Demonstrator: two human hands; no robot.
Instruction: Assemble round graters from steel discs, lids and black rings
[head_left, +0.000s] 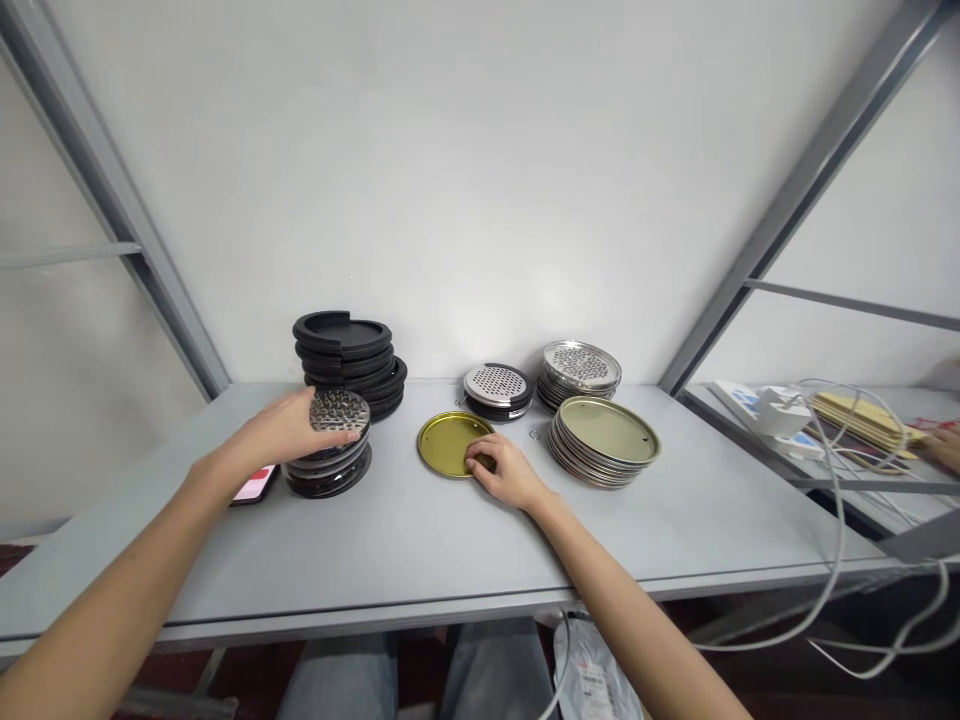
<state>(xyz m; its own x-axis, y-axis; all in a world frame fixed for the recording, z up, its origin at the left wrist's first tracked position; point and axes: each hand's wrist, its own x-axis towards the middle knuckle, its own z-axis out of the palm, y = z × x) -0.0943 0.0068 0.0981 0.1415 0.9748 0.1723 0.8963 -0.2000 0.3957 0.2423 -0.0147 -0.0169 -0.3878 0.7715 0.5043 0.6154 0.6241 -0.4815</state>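
My left hand (281, 432) is on a stack at the left, its thumb and fingers closed around the side of the top disc, a shiny metal grater plate (339, 408) with raised holes. Under it lie more dark, glossy round plates (330, 482). In the middle of the table a shallow gold metal lid (444, 445) lies flat. My right hand (506, 470) has its curled fingers at the lid's right edge, hiding part of it. Small metal rings (535, 434) lie to the right of the lid.
Black round bases (345, 350) are piled at the back left. Behind the lid stand a perforated disc stack (496, 383) and silver grater plates (581, 366). Pale gold lids (609, 432) are stacked right. A phone (255, 484) lies left; cables (832, 520) hang right, near another person's hand (941, 447).
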